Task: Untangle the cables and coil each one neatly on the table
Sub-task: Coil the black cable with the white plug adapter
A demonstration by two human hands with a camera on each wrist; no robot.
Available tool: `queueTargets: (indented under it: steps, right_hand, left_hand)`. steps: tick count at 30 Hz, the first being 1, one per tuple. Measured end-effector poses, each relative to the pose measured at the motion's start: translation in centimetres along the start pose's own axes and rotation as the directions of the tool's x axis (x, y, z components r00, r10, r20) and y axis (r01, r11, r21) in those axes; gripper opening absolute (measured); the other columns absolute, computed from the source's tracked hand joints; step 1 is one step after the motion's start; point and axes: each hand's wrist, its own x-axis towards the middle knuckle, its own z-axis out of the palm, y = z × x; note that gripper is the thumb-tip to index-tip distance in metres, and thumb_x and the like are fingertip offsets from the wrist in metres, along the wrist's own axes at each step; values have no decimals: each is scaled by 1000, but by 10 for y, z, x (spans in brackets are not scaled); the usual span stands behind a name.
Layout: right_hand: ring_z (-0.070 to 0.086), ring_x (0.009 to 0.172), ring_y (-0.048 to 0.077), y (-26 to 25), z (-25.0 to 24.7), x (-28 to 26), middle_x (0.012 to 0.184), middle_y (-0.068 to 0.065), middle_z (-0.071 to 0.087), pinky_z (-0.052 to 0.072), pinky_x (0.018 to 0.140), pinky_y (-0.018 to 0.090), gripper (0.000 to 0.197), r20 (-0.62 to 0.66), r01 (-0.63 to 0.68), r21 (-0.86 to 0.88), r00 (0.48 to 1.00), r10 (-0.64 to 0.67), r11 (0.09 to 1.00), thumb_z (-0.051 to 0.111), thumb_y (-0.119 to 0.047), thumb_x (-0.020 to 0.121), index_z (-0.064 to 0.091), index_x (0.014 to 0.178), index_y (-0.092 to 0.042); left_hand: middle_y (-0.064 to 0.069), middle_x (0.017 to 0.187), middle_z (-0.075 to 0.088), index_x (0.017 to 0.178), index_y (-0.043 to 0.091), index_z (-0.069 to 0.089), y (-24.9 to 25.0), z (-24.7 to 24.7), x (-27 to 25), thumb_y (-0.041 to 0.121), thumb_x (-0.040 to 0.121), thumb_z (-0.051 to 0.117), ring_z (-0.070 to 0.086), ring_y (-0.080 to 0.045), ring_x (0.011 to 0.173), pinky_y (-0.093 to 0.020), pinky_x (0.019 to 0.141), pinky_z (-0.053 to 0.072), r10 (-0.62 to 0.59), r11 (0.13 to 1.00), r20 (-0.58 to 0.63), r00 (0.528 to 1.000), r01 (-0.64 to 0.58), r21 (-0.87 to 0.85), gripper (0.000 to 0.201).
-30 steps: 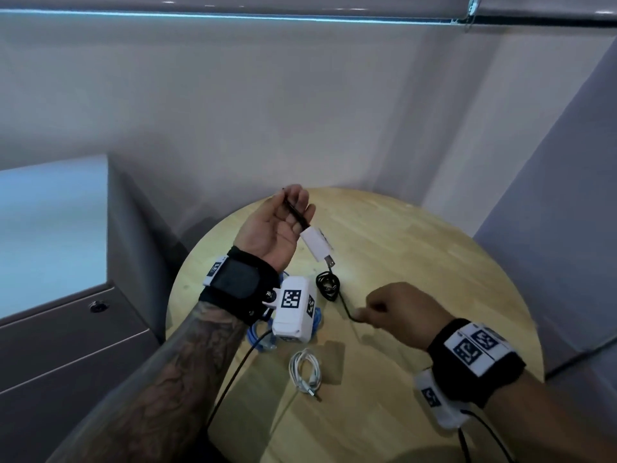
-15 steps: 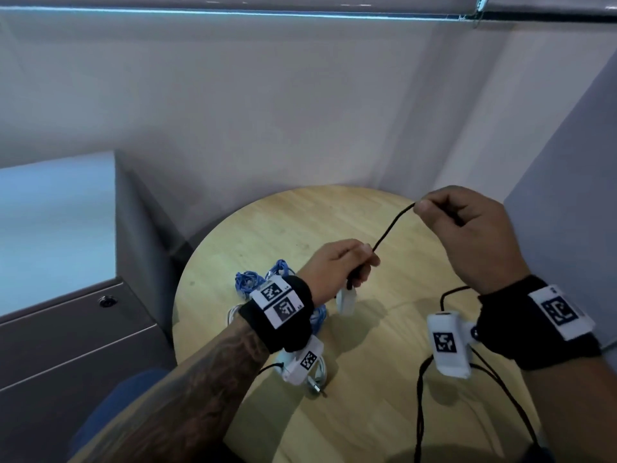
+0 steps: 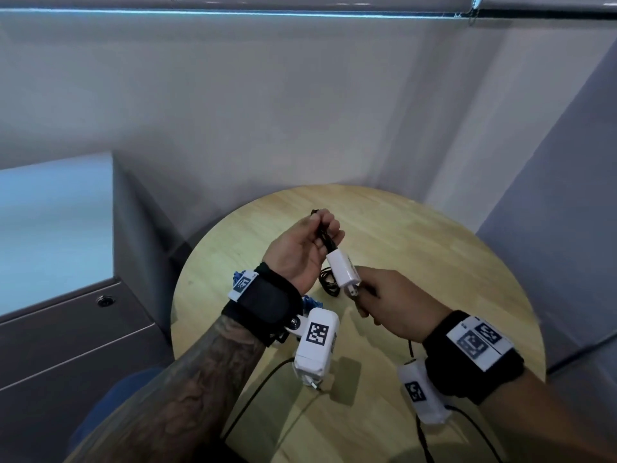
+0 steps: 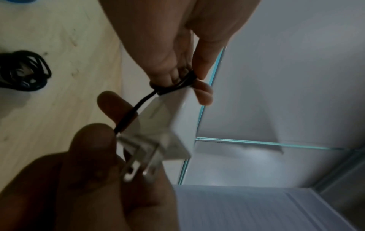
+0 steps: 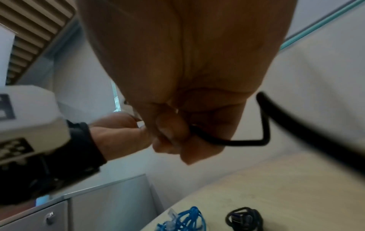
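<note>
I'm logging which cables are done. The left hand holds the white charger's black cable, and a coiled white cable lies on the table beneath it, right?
Not quite. The left hand does hold the charger's cable, but the coil on the table is black, as the left wrist view shows.

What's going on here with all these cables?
A person is sorting cables over a round wooden table. The left hand grips a black cord folded into loops, with a white charger hanging from it. The right hand pinches the same cord near the charger's prongs. A coiled black cable and a blue cable lie on the table.
</note>
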Motion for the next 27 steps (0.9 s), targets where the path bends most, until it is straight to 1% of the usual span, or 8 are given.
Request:
queueTargets:
  steps: [5, 8, 12, 15, 18, 20, 24, 27]
  right_hand:
    - [68, 68, 22, -8, -2, -8, 78, 8, 75, 55, 78, 40, 12, 143, -40, 213, 990, 9, 976, 53, -19, 101, 64, 103, -14]
    - [68, 73, 27, -13, -3, -12, 74, 0, 74, 54, 80, 44, 10, 148, 0, 157, 989, -23, 988, 55, -23, 99, 64, 101, -22]
    - [49, 49, 9, -20, -13, -15, 63, -7, 52, 48, 53, 31, 18, 17, 12, 163, 1000, -15, 987, 57, -26, 100, 69, 100, -12]
    - [40, 47, 7, -20, -20, -17, 53, -9, 46, 36, 54, 25, 22, 9, -14, 115, 1000, 13, 993, 59, -30, 98, 71, 92, -12]
    - [42, 49, 10, -19, -29, -20, 51, -5, 46, 40, 53, 33, 19, -3, -20, 33, 1000, 20, 999, 63, -31, 95, 73, 85, -18]
    - [46, 54, 8, -20, -36, -20, 58, -4, 54, 47, 58, 39, 16, -121, 40, 8, 992, -39, 999, 65, -30, 93, 71, 80, -23]
    - [49, 56, 6, -21, -48, -16, 61, -12, 58, 42, 58, 29, 15, -496, 169, 13, 857, -141, 986, 66, -26, 93, 66, 77, -28]
    - [60, 70, 17, -3, -49, -4, 74, -4, 67, 51, 68, 36, 9, -589, 155, 18, 800, -115, 988, 64, -32, 93, 69, 85, -31]
  left_hand:
    - [-7, 87, 74, 101, 2, 60, -3, -2, 2, 7, 100, 45, 73, -20, 85, -30, 81, 58, 124, 992, -108, 986, -124, 8, 16]
    - [-8, 87, 74, 102, 1, 61, -3, -5, 2, 5, 99, 48, 73, -22, 85, -30, 80, 58, 177, 984, -148, 973, -170, 57, 13]
    - [-8, 84, 73, 102, -2, 64, -4, -6, -1, 1, 96, 54, 71, -29, 89, -37, 90, 56, 297, 929, -115, 948, -259, 265, 12]
    - [-10, 85, 74, 100, -1, 66, -5, -7, -2, 0, 95, 55, 71, -30, 89, -35, 89, 56, 349, 905, -132, 928, -298, 303, 12]
    - [-11, 84, 74, 98, -1, 68, -8, -6, -4, -1, 94, 56, 72, -31, 88, -35, 88, 56, 377, 881, -137, 916, -309, 359, 12]
    - [-9, 82, 74, 96, 3, 69, -13, -3, -9, 0, 95, 56, 72, -27, 83, -33, 84, 57, 396, 799, -64, 916, -310, 515, 14]
    - [-4, 70, 66, 91, 7, 65, -23, 12, -22, 14, 102, 46, 62, -17, 64, -29, 65, 49, 157, 544, 243, 957, -289, 788, 23]
    - [-7, 67, 50, 90, 2, 60, -28, 20, -24, 15, 104, 38, 45, -14, 58, -32, 69, 45, -23, 594, 250, 968, -188, 782, 29]
